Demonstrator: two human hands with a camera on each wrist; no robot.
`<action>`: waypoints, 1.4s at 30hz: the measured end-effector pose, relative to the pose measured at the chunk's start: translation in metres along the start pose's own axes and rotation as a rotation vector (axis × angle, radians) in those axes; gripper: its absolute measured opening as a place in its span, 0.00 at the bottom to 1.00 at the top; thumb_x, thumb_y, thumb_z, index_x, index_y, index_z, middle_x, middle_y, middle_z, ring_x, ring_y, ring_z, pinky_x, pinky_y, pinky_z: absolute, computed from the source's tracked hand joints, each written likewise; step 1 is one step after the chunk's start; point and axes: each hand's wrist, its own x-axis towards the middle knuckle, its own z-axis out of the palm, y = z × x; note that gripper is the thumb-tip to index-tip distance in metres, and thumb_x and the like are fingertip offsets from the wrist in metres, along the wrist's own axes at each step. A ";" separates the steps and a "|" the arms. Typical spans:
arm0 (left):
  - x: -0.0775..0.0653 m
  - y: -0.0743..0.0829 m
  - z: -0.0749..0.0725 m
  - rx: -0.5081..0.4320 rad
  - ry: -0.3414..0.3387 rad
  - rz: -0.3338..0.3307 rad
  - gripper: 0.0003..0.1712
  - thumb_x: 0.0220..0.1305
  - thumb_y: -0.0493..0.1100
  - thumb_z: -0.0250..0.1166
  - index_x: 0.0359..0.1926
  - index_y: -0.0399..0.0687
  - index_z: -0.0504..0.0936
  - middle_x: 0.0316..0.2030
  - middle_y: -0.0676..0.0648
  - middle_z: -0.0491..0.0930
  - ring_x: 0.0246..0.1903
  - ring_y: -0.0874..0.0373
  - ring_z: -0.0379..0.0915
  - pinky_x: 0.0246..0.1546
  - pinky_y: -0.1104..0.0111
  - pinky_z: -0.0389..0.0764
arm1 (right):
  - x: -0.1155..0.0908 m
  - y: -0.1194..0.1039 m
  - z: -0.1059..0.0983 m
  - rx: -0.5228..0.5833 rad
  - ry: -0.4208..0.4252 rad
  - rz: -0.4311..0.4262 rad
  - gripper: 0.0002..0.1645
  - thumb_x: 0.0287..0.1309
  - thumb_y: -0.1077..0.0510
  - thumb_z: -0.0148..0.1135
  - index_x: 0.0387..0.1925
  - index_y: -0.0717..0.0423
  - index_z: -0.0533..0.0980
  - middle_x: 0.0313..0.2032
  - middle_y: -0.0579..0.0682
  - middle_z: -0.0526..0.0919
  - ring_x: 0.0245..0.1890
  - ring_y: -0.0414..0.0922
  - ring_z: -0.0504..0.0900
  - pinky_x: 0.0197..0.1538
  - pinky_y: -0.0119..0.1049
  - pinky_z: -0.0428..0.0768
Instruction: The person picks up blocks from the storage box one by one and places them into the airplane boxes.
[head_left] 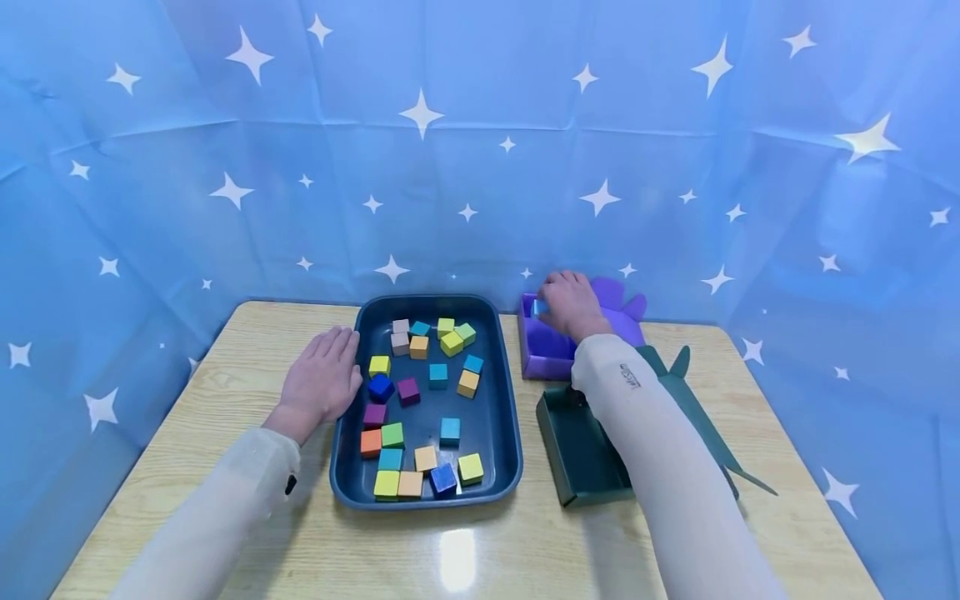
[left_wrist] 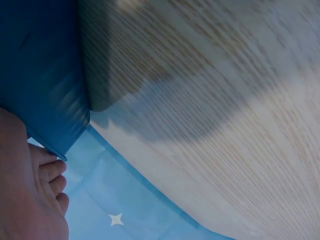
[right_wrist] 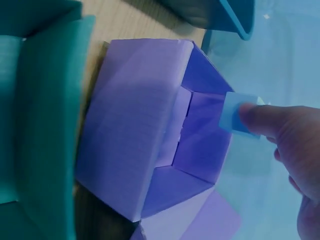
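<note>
My right hand pinches a light blue cube between thumb and fingers, above the far edge of the open purple box. Inside that box, the part seen in the right wrist view shows bare purple walls and floor. The left hand lies with straight fingers along the left side of the dark blue tray. Its fingertips reach the tray's rim in the left wrist view. Several coloured cubes are spread in the tray, among them a dark blue cube and an orange cube.
A dark green box stands open in front of the purple one, its lid folded out to the right under my right forearm. Behind the wooden table hangs a blue curtain with white stars.
</note>
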 end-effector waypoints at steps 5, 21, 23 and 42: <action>-0.002 0.003 0.000 -0.009 0.008 0.000 0.39 0.72 0.55 0.46 0.75 0.39 0.50 0.75 0.39 0.54 0.75 0.42 0.46 0.77 0.51 0.48 | 0.007 0.002 0.003 -0.004 -0.018 0.011 0.23 0.57 0.49 0.68 0.52 0.53 0.81 0.58 0.55 0.76 0.63 0.56 0.69 0.71 0.54 0.61; -0.003 0.003 0.000 -0.009 0.009 0.004 0.39 0.72 0.54 0.45 0.75 0.38 0.50 0.75 0.39 0.54 0.76 0.42 0.46 0.77 0.52 0.48 | 0.016 -0.001 0.024 0.009 -0.043 0.002 0.23 0.56 0.48 0.69 0.53 0.51 0.81 0.57 0.54 0.76 0.63 0.56 0.69 0.71 0.52 0.61; -0.003 0.003 0.000 -0.008 0.011 0.004 0.39 0.72 0.54 0.45 0.75 0.38 0.50 0.75 0.39 0.54 0.75 0.42 0.46 0.77 0.52 0.48 | 0.018 -0.002 0.027 -0.005 -0.041 -0.002 0.22 0.56 0.48 0.69 0.52 0.51 0.82 0.57 0.54 0.77 0.62 0.55 0.69 0.71 0.52 0.62; 0.000 -0.001 0.001 -0.009 0.000 0.000 0.39 0.72 0.55 0.45 0.76 0.39 0.49 0.76 0.39 0.52 0.76 0.42 0.45 0.77 0.52 0.48 | 0.036 -0.003 0.049 -0.078 -0.070 -0.004 0.16 0.54 0.48 0.69 0.44 0.47 0.85 0.52 0.52 0.82 0.58 0.54 0.74 0.67 0.52 0.65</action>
